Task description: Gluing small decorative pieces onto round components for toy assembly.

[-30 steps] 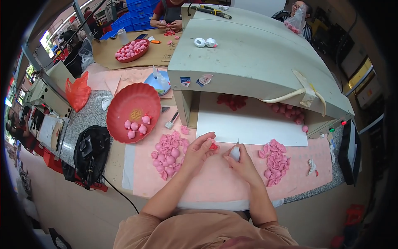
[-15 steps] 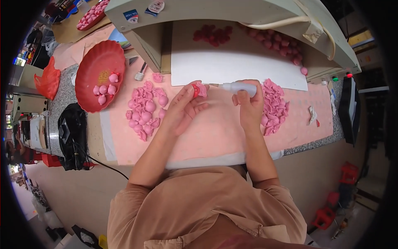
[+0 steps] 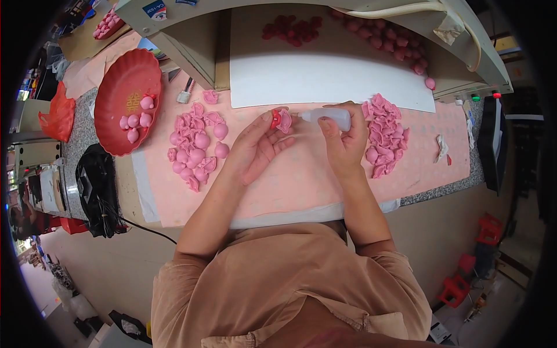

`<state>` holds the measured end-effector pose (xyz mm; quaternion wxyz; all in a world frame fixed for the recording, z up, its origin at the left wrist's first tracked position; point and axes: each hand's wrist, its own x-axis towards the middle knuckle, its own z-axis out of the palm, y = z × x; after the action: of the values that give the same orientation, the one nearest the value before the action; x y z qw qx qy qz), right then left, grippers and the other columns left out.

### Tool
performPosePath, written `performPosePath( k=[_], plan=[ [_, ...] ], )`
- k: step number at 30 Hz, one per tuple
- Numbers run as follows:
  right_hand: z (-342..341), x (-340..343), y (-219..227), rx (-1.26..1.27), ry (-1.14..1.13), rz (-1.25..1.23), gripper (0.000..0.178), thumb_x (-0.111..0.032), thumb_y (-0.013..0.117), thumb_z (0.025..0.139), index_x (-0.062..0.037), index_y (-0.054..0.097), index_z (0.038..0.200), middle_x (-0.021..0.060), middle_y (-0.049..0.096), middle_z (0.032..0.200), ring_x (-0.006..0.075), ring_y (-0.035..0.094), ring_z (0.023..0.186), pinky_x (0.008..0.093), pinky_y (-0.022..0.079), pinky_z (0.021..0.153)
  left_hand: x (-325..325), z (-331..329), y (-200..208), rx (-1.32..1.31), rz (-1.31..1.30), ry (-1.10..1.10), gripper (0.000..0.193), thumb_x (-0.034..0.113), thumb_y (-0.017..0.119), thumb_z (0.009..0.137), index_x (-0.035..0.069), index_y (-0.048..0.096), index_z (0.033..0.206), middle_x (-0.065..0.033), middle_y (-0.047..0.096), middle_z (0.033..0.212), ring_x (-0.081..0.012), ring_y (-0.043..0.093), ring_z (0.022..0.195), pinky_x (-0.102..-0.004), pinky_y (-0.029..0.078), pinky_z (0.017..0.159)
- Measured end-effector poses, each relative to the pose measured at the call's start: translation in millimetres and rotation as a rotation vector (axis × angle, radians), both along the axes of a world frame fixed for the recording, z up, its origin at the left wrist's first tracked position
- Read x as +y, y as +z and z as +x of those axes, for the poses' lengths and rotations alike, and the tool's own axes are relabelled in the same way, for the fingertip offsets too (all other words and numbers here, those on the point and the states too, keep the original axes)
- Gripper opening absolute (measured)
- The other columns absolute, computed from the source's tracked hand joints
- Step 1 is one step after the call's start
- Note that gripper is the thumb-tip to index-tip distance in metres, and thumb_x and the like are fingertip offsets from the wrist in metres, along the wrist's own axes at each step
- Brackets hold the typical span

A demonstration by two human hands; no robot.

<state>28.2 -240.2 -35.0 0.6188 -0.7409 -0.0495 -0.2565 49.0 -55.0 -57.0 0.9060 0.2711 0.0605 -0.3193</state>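
Between the thumb and fingers of my left hand [image 3: 255, 148] is a small pink ruffled piece [image 3: 284, 122] with a glossy red part [image 3: 275, 119] against it. My right hand [image 3: 348, 145] is closed around a translucent white squeeze bottle [image 3: 313, 115], held almost level. Its thin nozzle points left at the ruffled piece; whether the tip touches is too small to tell. Left of my hands lies a pile of pink balls and ruffled pieces [image 3: 194, 139]. On the right is another pile of pink ruffled pieces [image 3: 386, 133], with a ball among them.
A red scalloped tray [image 3: 116, 93] holds several pink balls. Ahead stands a grey box-like cabinet [image 3: 185, 55], with white paper [image 3: 331, 87], red pieces [image 3: 292, 29] and pink balls [image 3: 394, 43] inside. A brush [image 3: 186, 91] lies near its left wall. Pink cloth [image 3: 278, 191] covers the table.
My right hand has brought the bottle nearer to the ruffled piece, and less of its nozzle shows. The ruffled piece has turned slightly in my left fingers. The whole view has shifted a little.
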Motion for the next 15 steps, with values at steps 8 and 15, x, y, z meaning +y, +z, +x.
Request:
performPosePath(
  k=[8,15],
  plan=[
    [2.1,0.5,3.4,-0.011,-0.011,-0.1,0.023,-0.016,0.073,0.081,-0.0021,0.057,0.09,0.0079,0.063,0.079,0.0166,0.06,0.071,0.0268,0.046,0.066,0.6,1.0,0.8,0.006,-0.007,-0.018,0.033,0.022,0.043,0.1,0.0,0.05,0.125,-0.0176,0.056,0.123,-0.0224,0.057,0.11,-0.0373,0.049,0.094],
    [3.3,0.4,4.2,-0.009,-0.001,-0.107,0.024,-0.018,0.073,0.081,-0.0021,0.057,0.089,0.0078,0.063,0.078,0.0174,0.06,0.069,0.0275,0.046,0.065,0.1,0.6,0.5,0.01,-0.003,-0.017,0.034,0.023,0.042,0.1,0.0,0.049,0.125,-0.0169,0.056,0.122,-0.0222,0.056,0.111,-0.0375,0.049,0.094]
  ],
)
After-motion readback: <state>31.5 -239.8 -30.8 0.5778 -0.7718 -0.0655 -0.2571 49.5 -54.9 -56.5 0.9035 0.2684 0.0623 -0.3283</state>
